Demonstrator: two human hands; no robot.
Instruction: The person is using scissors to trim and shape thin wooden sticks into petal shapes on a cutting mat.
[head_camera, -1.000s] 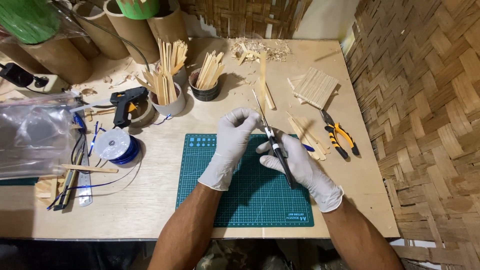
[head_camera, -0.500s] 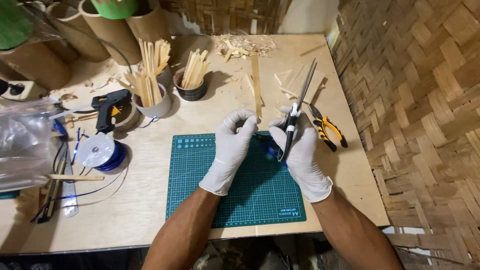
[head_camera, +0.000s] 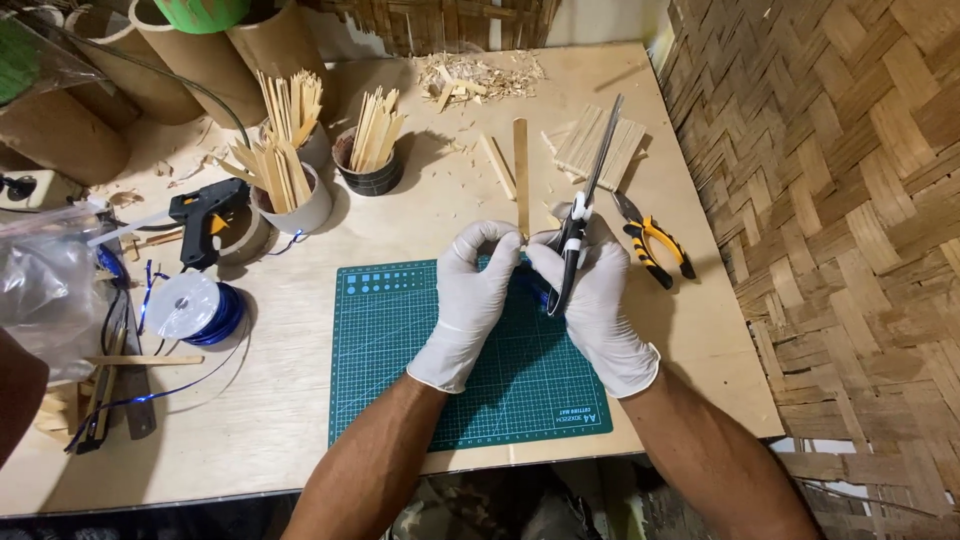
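Both my hands wear white gloves and meet over the far edge of a green cutting mat (head_camera: 400, 340). My right hand (head_camera: 600, 310) grips black-handled scissors (head_camera: 598, 160), whose closed blades point up and away over the table. My left hand (head_camera: 470, 300) is curled, its fingertips pinched against the right hand's fingers. A small blue piece (head_camera: 525, 285) shows between the two hands; what it is cannot be told. A long bamboo slat (head_camera: 520, 170) lies just beyond the fingertips.
Yellow-handled pliers (head_camera: 655, 245) lie right of my hands. Flat bamboo slats (head_camera: 605, 150) and shavings (head_camera: 480, 75) are behind. Two cups of sticks (head_camera: 290, 190) (head_camera: 370, 150), a glue gun (head_camera: 205, 215), a blue ribbon spool (head_camera: 195, 308) and a plastic bag (head_camera: 40, 290) are left. A woven wall (head_camera: 850, 200) borders the right.
The scissors swung from lying across the right hand with tips toward me to pointing up and away. Both hands drew together at the mat's far edge.
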